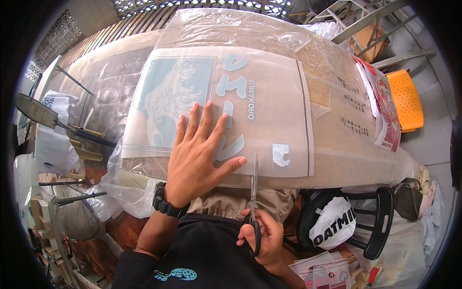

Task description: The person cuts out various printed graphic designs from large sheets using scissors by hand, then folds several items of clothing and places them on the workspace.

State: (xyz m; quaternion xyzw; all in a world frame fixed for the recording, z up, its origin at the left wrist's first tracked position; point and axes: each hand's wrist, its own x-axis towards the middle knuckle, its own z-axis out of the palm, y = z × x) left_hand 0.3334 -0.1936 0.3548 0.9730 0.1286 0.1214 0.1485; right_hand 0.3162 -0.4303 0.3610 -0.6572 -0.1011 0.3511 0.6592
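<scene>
My left hand (197,156) lies flat with fingers spread on a translucent plastic bag (279,111) printed with a pale blue wave and lettering. A dark watch circles the left wrist. In my right hand (267,238) is a pair of scissors (254,185) with dark handles, its blades pointing away from me. The blades lie over the bag's near edge, close to my left thumb, and look nearly closed; whether they touch the film I cannot tell. Right of the blades, a small pale blue printed patch (281,156) shows on the bag.
Clear plastic covers the table (337,139). At its right end lies a red printed packet (380,106), with an orange perforated stool (405,101) beyond. A black chair (380,224) stands at the near right. A metal-bladed tool (36,111) juts in from the left.
</scene>
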